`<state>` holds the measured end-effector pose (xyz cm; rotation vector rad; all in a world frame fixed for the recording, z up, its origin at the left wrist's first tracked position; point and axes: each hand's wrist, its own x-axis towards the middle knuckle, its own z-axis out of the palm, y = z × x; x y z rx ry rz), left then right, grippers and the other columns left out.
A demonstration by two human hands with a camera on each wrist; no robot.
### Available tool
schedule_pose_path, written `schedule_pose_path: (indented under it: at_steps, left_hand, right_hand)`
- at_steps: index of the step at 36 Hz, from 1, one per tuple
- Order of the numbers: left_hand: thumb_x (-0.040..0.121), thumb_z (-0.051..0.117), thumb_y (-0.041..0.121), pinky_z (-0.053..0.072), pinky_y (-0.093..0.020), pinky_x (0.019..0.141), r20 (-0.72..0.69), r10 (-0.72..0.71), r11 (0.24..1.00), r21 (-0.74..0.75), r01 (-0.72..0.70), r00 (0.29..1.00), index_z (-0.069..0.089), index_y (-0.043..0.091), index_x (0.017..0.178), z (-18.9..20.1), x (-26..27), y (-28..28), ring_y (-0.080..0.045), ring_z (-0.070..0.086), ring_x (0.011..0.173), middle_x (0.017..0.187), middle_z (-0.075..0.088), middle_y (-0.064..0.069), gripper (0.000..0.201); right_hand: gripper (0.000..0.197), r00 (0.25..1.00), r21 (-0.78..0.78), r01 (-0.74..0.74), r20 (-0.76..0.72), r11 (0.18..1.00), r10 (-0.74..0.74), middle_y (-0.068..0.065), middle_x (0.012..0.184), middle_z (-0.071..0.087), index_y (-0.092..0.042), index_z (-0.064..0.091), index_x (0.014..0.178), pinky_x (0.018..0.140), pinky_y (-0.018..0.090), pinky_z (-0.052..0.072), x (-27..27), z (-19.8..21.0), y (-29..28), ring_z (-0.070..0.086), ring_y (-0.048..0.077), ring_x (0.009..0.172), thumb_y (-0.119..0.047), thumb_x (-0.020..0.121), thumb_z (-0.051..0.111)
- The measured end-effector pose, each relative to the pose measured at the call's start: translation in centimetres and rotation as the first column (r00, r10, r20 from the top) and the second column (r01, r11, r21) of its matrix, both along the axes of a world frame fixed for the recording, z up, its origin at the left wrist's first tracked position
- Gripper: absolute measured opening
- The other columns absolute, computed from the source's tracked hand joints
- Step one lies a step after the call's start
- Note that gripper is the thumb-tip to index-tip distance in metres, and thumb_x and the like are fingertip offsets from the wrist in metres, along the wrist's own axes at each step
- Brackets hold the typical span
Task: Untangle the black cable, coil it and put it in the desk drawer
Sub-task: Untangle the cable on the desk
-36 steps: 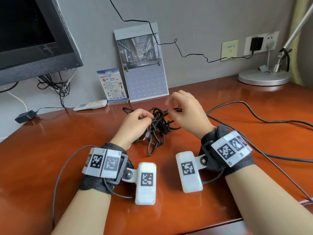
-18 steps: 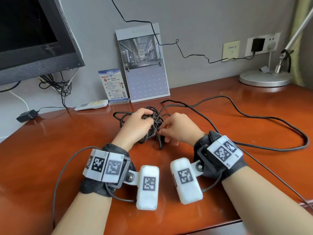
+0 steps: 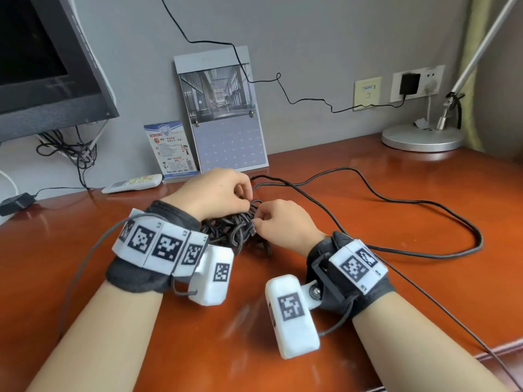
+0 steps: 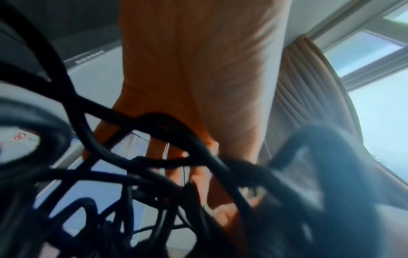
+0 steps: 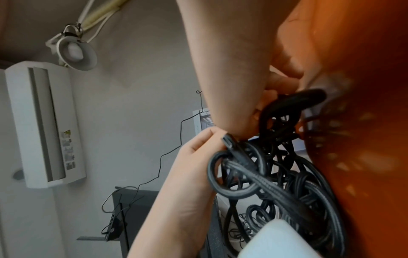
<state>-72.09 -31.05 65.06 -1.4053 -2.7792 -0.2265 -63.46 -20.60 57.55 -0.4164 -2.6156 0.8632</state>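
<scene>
A glossy reddish-brown wooden worktop (image 3: 368,278) carries everything. A tangled black cable (image 3: 235,232) lies bunched near its middle, with a long loose run curving off toward the right side and back. At the rear, leaning on the grey wall, stand a grey desk calendar with a building photo (image 3: 223,114) and, just left of it, a small blue-and-white printed card (image 3: 169,149). A white remote control (image 3: 132,183) lies left of the card, a small black adapter (image 3: 15,203) at the far left edge. The round silver lamp base (image 3: 421,138) sits at the back right.

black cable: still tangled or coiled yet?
Still tangled. The black cable sits knotted on the desk between the left hand and right hand, both pinching strands; one length trails loose rightward.
</scene>
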Motion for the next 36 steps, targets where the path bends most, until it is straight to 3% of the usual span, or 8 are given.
schedule_pose_path:
  at_steps: [4, 8, 11, 17, 21, 26, 30, 36]
  left_hand:
    - [0.073, 0.067, 0.025, 0.05, -0.032, 0.08, 0.024, -0.013, 0.998, 0.065, 0.011, 1.0, 0.06, 0.028, 0.067, -1.0, -0.3, 0.8, -0.012, 0.059, 0.087, 0.078, 0.061, 0.014, 0.009]
    - [0.073, 0.069, 0.02, 0.04, -0.026, 0.062, 0.068, 0.011, 0.999, 0.051, -0.015, 0.998, 0.057, 0.026, 0.071, -0.7, -0.4, 0.7, -0.011, 0.053, 0.074, 0.077, 0.056, 0.011, 0.013]
    - [0.074, 0.07, 0.019, 0.04, -0.024, 0.056, 0.113, 0.013, 0.999, 0.036, -0.017, 0.994, 0.056, 0.026, 0.074, -0.6, -0.7, 0.6, -0.013, 0.054, 0.07, 0.076, 0.056, 0.009, 0.015]
    - [0.071, 0.072, 0.02, 0.042, -0.025, 0.059, 0.155, 0.016, 0.992, 0.122, -0.035, 0.988, 0.061, 0.023, 0.073, -0.7, -0.9, 0.4, -0.014, 0.056, 0.067, 0.073, 0.061, 0.006, 0.011]
    - [0.072, 0.072, 0.019, 0.04, -0.024, 0.058, 0.151, 0.023, 0.974, 0.217, -0.056, 0.988, 0.063, 0.021, 0.068, -1.1, -1.0, 0.7, -0.012, 0.056, 0.066, 0.069, 0.062, 0.005, 0.01]
    - [0.073, 0.071, 0.019, 0.038, -0.022, 0.054, 0.193, 0.049, 0.93, 0.349, -0.115, 0.98, 0.062, 0.022, 0.064, -1.8, -1.2, 1.3, -0.008, 0.054, 0.06, 0.064, 0.059, 0.007, 0.013]
    - [0.077, 0.072, 0.017, 0.036, -0.021, 0.053, 0.276, 0.049, 0.886, 0.432, -0.169, 0.96, 0.061, 0.021, 0.065, -2.3, -1.0, 1.4, -0.007, 0.052, 0.062, 0.067, 0.059, 0.007, 0.016]
    - [0.074, 0.075, 0.018, 0.04, -0.018, 0.055, 0.353, 0.081, 0.816, 0.514, -0.265, 0.932, 0.066, 0.016, 0.069, -3.2, -0.5, 0.6, -0.006, 0.054, 0.063, 0.066, 0.06, 0.007, 0.011]
  right_hand:
    - [0.014, 0.998, -0.129, -0.022, -0.053, 0.991, 0.015, -0.004, 0.072, 0.057, -0.018, 0.059, 0.079, 0.064, 0.028, 0.039, -0.3, -0.1, 0.3, 0.053, 0.019, 0.076, -0.026, 0.087, 0.051]
    - [0.016, 0.996, -0.199, -0.069, -0.074, 0.978, 0.055, -0.005, 0.07, 0.054, -0.015, 0.056, 0.08, 0.058, 0.028, 0.037, -0.6, -0.2, 0.2, 0.048, 0.015, 0.062, -0.027, 0.09, 0.049]
    - [0.021, 0.994, -0.2, -0.08, -0.094, 0.976, 0.062, -0.004, 0.068, 0.052, -0.015, 0.053, 0.077, 0.059, 0.028, 0.036, -0.7, -0.3, 0.0, 0.045, 0.014, 0.059, -0.03, 0.091, 0.05]
    - [0.026, 0.988, -0.18, -0.077, -0.147, 0.981, 0.051, -0.005, 0.062, 0.049, -0.014, 0.048, 0.07, 0.053, 0.026, 0.033, -0.6, -0.3, -0.1, 0.042, 0.01, 0.057, -0.025, 0.094, 0.05]
    - [0.037, 0.972, -0.29, -0.062, -0.236, 0.955, -0.008, -0.005, 0.056, 0.043, -0.016, 0.038, 0.056, 0.053, 0.025, 0.028, -0.6, -0.4, 0.0, 0.037, 0.012, 0.056, -0.018, 0.091, 0.052]
    - [0.041, 0.912, -0.504, -0.059, -0.378, 0.862, -0.159, 0.004, 0.059, 0.034, -0.007, 0.039, 0.053, 0.059, 0.03, 0.028, -0.4, -0.1, -0.4, 0.032, 0.016, 0.06, -0.024, 0.087, 0.055]
    - [0.045, 0.868, -0.633, -0.074, -0.421, 0.771, -0.262, 0.007, 0.061, 0.031, -0.006, 0.033, 0.051, 0.061, 0.037, 0.026, -0.2, 0.5, -0.5, 0.027, 0.022, 0.061, -0.038, 0.072, 0.056]
    - [0.043, 0.919, -0.515, -0.065, -0.365, 0.855, -0.15, 0.007, 0.062, 0.042, 0.005, 0.046, 0.059, 0.061, 0.028, 0.031, 0.4, 0.5, 0.3, 0.037, 0.016, 0.059, -0.028, 0.082, 0.06]
